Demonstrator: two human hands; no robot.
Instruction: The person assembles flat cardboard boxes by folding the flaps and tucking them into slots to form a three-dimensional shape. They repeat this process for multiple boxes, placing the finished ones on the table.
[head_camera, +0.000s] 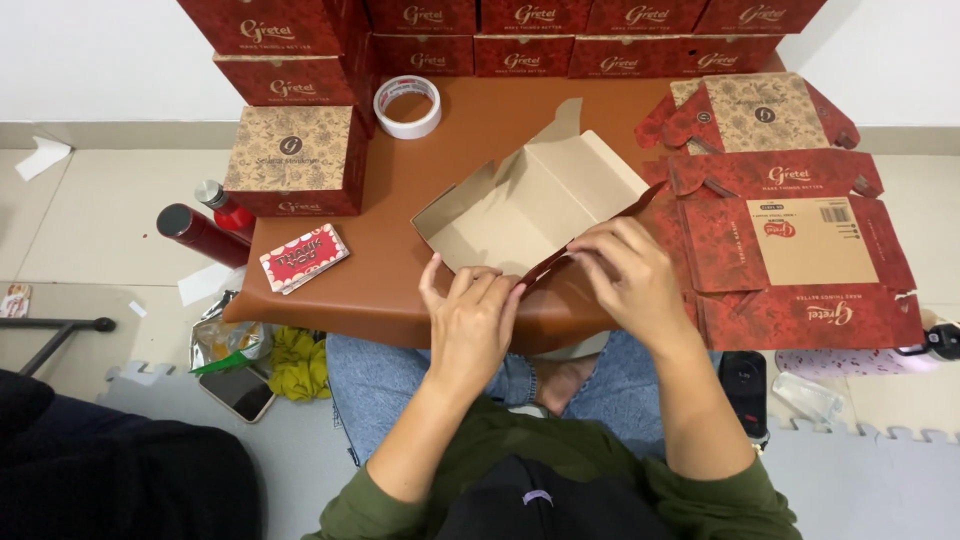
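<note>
On the brown bench (400, 280), the left hand (470, 325) and right hand (630, 275) both pinch, fingers closed, the near red flap of a half-folded cardboard box (530, 205) lying open at the bench's middle, beside flat box blanks (800, 250) and a tape roll (407, 106).
</note>
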